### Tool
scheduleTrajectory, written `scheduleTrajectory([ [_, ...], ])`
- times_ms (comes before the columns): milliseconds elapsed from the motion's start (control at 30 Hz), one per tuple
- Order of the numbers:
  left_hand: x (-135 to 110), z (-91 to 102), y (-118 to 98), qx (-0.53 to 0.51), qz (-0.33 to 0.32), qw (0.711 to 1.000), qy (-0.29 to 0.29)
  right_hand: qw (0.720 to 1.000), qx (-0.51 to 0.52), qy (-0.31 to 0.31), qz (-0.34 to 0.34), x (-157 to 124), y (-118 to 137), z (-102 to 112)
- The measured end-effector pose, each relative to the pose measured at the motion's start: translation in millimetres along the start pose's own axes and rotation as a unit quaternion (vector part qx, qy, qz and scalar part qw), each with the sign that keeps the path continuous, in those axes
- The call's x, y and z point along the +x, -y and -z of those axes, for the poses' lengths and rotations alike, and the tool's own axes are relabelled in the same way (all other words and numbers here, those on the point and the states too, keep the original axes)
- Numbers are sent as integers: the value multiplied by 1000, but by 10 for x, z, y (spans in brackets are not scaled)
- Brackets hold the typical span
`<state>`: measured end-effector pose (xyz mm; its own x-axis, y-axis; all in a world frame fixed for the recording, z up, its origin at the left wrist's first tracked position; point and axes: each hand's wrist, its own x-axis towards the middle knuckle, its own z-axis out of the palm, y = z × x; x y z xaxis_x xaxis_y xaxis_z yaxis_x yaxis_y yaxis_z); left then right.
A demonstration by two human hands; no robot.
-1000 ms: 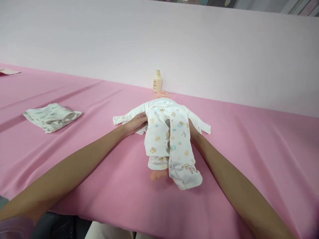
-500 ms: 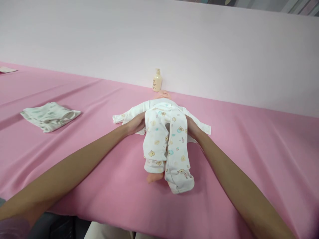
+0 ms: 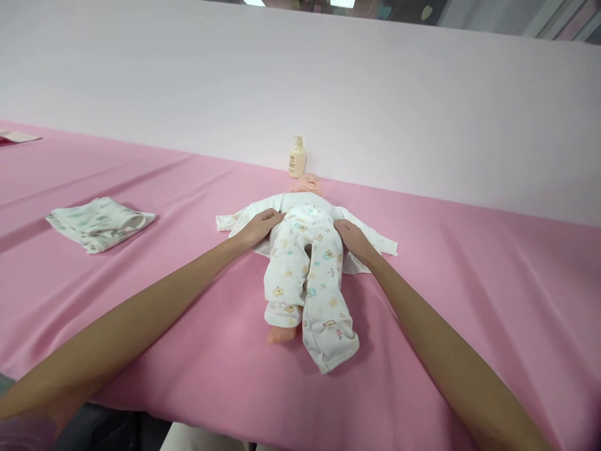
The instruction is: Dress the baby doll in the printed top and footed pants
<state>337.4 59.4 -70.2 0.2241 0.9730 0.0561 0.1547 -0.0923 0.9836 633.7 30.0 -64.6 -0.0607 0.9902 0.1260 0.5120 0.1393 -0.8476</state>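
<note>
A baby doll (image 3: 308, 183) lies on its back with its head toward the white wall. It wears a white top (image 3: 263, 205), the sleeves stretched out to both sides. White trousers (image 3: 323, 269) printed with small bears cover its legs and reach the waist. At the left of the waist, my left hand (image 3: 261, 227) is closed on the trousers' edge. My right hand (image 3: 352, 239) grips the opposite side, its fingertips partly hidden. One bare foot (image 3: 282, 335) pokes out of the left trouser leg; the right leg's cuff hides the other foot.
A cream pump bottle (image 3: 297, 158) stands against the wall (image 3: 422, 113), just behind the doll's head. Folded white cloth with a green print (image 3: 101, 224) lies on the pink table cover (image 3: 188, 351) at the left. Part of another pale item (image 3: 19, 136) shows at the far left edge.
Both hands have moved up from the trousers' sides to the waist, and more of their backs shows. The trouser legs have shifted slightly left in view.
</note>
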Motion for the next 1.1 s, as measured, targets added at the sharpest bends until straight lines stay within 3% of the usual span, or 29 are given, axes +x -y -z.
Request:
scheduleTrajectory([
  [167,18,70,-140,101,-50,994,-15,989,-107,-78,63,15,146,6],
  [300,64,16,-296,176,-99,979,-17,988,-73,-97,97,182,238,-30],
  [367,127,-16,-362,206,-126,970,-12,990,-55,-70,107,308,297,-40],
  [533,304,-17,-445,203,-158,961,101,984,-67,99,133,518,437,84],
  [600,360,-7,-444,212,-171,955,117,983,-48,126,127,563,431,131],
  [767,598,-8,-389,194,-117,972,61,996,54,61,35,783,282,31],
  [900,853,-18,-322,170,-73,982,30,997,70,9,-14,924,241,-125],
  [1100,872,-10,-308,244,-28,969,38,996,-44,-68,38,840,320,-181],
])
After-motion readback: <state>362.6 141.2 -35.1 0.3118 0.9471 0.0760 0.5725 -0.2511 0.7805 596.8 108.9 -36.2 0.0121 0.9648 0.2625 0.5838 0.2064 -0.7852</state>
